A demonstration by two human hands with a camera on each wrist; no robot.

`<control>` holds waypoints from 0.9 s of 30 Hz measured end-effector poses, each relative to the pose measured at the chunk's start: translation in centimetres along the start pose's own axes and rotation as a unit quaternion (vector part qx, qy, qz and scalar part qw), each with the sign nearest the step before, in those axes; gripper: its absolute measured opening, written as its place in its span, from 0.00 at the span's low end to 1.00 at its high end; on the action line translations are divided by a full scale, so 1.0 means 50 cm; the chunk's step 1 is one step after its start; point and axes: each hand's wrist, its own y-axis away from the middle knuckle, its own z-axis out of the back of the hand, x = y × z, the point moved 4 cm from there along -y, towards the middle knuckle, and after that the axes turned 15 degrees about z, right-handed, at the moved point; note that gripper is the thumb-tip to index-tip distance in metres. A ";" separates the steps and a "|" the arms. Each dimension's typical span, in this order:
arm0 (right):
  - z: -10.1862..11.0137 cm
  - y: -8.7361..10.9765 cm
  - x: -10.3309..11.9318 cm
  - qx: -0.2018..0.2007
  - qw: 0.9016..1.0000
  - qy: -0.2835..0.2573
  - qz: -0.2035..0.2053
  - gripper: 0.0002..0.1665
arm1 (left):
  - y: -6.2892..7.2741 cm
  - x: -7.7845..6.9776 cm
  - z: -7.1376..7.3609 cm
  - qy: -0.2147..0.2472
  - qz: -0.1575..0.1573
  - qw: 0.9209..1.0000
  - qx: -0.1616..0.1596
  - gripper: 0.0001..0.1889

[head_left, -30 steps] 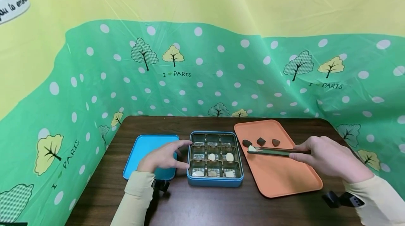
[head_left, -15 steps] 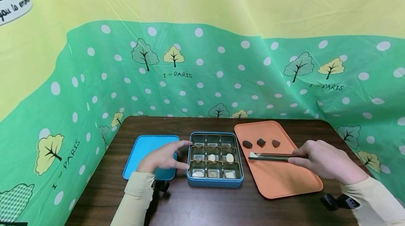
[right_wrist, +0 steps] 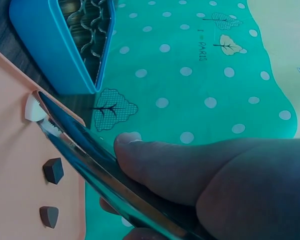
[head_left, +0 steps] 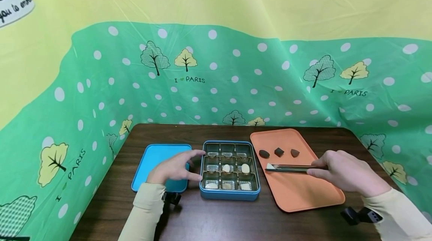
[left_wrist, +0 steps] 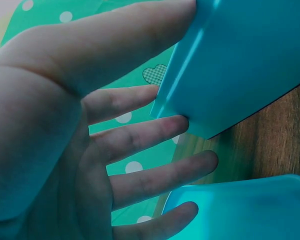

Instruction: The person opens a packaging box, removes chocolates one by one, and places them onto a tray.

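My right hand [head_left: 351,173] holds metal tongs [head_left: 290,170], thumb on one side, over the orange tray. At their tips is a small white chocolate-like piece [right_wrist: 32,110], close over the tray in the head view. My left hand [head_left: 173,166] is spread beside the blue tin [head_left: 229,195], thumb and fingertips at its left wall, as the left wrist view also shows. Inside the tin, a gold insert has three rows of compartments. Pale pieces lie along the front row, and the middle row has one white piece [head_left: 226,168] in the centre and another [head_left: 245,168] at right.
On the orange tray [head_left: 303,192] a dark oval piece [head_left: 264,154], a dark diamond-shaped piece [head_left: 279,152] and a brown piece [head_left: 295,153] lie in a row behind the tongs. A blue lid [head_left: 160,158] lies left of the tin, partly under my left hand.
My right hand has brought the tongs and white piece slightly toward me and away from the dark oval piece, then nearly stopped. My left hand stays at the tin.
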 end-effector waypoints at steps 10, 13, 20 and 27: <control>-0.001 0.001 0.004 0.001 1.000 -0.011 -0.002 0.24 | -0.001 -0.001 0.000 0.000 -0.004 1.000 0.003 0.44; 0.000 0.004 0.003 0.001 1.000 -0.017 -0.005 0.24 | -0.001 -0.002 0.000 0.002 -0.006 1.000 0.004 0.44; 0.014 0.016 0.007 -0.008 1.000 -0.011 0.004 0.15 | -0.001 -0.001 -0.001 0.001 -0.005 1.000 0.003 0.45; 0.029 0.021 0.015 -0.021 1.000 -0.001 0.005 0.21 | 0.001 -0.003 -0.001 0.002 -0.001 1.000 0.000 0.45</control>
